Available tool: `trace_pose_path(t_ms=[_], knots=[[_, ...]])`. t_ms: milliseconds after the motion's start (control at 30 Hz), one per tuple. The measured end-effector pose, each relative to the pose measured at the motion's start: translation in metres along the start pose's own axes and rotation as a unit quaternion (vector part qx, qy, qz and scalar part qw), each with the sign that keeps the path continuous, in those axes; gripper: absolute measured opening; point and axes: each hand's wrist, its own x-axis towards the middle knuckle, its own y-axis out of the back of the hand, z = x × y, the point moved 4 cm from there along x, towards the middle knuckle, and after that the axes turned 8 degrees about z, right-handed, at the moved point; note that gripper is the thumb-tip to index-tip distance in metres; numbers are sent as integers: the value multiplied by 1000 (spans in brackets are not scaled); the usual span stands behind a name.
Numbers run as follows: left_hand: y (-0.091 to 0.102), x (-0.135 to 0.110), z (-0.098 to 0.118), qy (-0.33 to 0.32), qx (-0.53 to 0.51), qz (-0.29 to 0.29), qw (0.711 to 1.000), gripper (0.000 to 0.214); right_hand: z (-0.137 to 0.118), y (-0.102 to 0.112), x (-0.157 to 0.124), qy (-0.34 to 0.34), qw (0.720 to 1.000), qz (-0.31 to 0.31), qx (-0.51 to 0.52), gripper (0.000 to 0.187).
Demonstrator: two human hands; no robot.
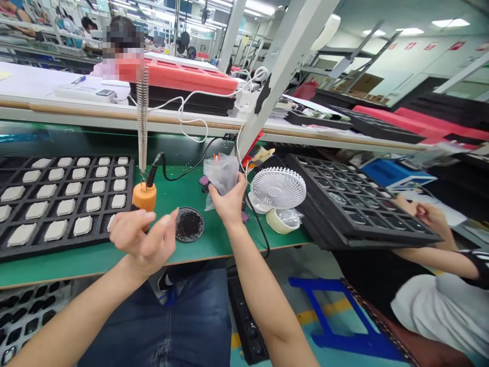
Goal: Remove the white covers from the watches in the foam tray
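Note:
My left hand (143, 239) is curled in front of an orange power screwdriver (144, 195), which hangs from a coiled metal spring. The hand covers the tool's lower part, and what its fingers hold, if anything, is hidden. My right hand (231, 201) grips a clear plastic bag (221, 173) with small orange tips at its top. Between the hands, a round dish (190, 224) of small black pieces lies on the green bench (214, 244). Right of the bag stand a small white fan (278, 187) and a cream roll of tape (281, 221) with plastic inside.
A black tray (132, 178) of pale square parts fills the left side. At right, a co-worker's hands (430, 214) are by stacked black trays (351, 239) with dark round-cornered parts. A slanted white post (267, 97) rises behind the bag. A black cable (263, 229) crosses the bench edge.

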Motion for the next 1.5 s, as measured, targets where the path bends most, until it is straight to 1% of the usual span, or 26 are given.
trace_pose_path(t_ms=[67,100,133,167,200,233,267,333,367,433,467,533,633,700,800,900,1000,1100,1167,1267,1500], knots=[[1,-9,-14,61,26,-6,998,108,-11,29,-18,36,999,-2,-10,80],[0,-12,-21,100,31,-19,994,112,-15,45,-31,45,999,-1,-19,82],[-1,-15,-26,141,30,-38,989,111,-18,57,-45,49,998,-8,-29,76],[-3,-18,-31,182,23,-64,981,106,-21,65,-62,58,997,-37,-39,71],[-5,-22,-35,222,14,-92,971,98,-24,67,-79,77,992,-89,-52,70],[-7,-26,-38,259,6,-122,958,89,-27,65,-96,96,983,-144,-66,77],[-8,-30,-41,293,1,-149,945,82,-29,60,-110,115,972,-191,-78,88],[-11,-39,-47,344,0,-193,919,71,-32,42,-128,131,952,-256,-103,103],[-11,-44,-51,362,2,-211,908,67,-33,32,-131,133,944,-279,-113,106],[-12,-53,-58,386,0,-240,891,62,-34,14,-128,128,933,-309,-132,103],[-12,-57,-62,394,-4,-252,884,60,-34,8,-125,126,929,-321,-137,100],[-12,-64,-68,407,-14,-270,873,60,-35,2,-119,128,920,-342,-140,93],[-12,-72,-74,422,-30,-283,861,62,-35,3,-117,144,909,-370,-129,88],[-11,-75,-75,431,-34,-282,856,61,-33,4,-118,138,908,-371,-135,90],[-10,-77,-76,437,-33,-278,855,60,-29,0,-118,117,911,-365,-153,94],[-8,-78,-77,435,-31,-274,857,57,-29,-3,-115,117,905,-379,-153,98],[-6,-80,-78,427,-26,-270,862,55,-29,1,-105,143,888,-418,-130,100],[-4,-81,-78,418,-24,-270,867,53,-26,5,-94,170,872,-450,-95,91],[-3,-81,-77,412,-25,-269,870,52,-24,3,-91,172,875,-445,-81,86],[-3,-82,-76,401,-26,-270,875,51,-23,0,-95,166,889,-420,-78,84],[-3,-80,-75,382,-22,-271,883,47,-20,3,-112,157,914,-361,-99,89]])
